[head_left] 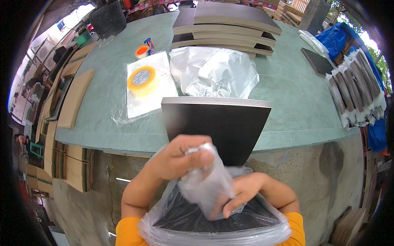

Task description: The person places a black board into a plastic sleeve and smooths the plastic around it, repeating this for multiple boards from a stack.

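Observation:
My left hand [186,158] is closed on the crumpled end of a clear plastic bag [205,180], in front of my chest. Lower down, my right hand [246,188] has its thumb outside the film and other fingers showing blurrily through it, so it grips the same bag. Beneath both hands lies a pile of dark panels in clear plastic [197,219], against my body. Just beyond, a stack of bare black panels [221,127] with pale edges stands tilted against the table edge; my left hand hides part of its lower left side.
On the green table [299,94] are a tape roll [141,78] on flat plastic sleeves [158,104], a tape dispenser [148,45], crumpled clear film [215,71] and stacked dark panels [230,28]. Plastic-wrapped panels [357,88] stand at right, cardboard pieces [76,100] at left.

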### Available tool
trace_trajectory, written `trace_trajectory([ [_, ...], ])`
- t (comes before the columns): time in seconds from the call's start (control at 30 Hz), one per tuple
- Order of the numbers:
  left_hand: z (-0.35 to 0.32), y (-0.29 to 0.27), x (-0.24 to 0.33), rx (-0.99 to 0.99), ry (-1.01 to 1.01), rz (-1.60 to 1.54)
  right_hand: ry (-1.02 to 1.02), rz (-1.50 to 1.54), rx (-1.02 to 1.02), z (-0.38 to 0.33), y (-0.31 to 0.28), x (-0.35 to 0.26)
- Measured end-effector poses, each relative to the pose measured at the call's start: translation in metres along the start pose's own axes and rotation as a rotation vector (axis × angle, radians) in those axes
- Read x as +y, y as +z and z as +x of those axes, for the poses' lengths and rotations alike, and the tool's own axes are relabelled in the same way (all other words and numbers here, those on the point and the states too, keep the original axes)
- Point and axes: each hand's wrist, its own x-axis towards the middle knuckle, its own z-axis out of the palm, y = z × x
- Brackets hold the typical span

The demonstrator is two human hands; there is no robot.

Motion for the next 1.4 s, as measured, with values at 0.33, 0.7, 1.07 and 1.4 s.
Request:
trace_trajectory([
  [0.33,-0.020,-0.005,0.012,-0.687,-0.132,0.646,1.142,-1.149,0.186,-0.047,0.004,0.022],
  [0.7,-0.034,0.026,-0.054,-0.442,-0.285,1.459,0.945,-1.849,0.549,-0.072,0.004,0.007],
  [1.07,-0.077,-0.070,-0.022,1.046,-0.098,0.297,0.221,-1.111,1.627,-0.056,-0.023,-0.034],
  [1.4,-0.029,-0.067,-0.020,0.822,0.083,1.451,0.473,-1.679,1.516,-0.068,-0.030,-0.021],
])
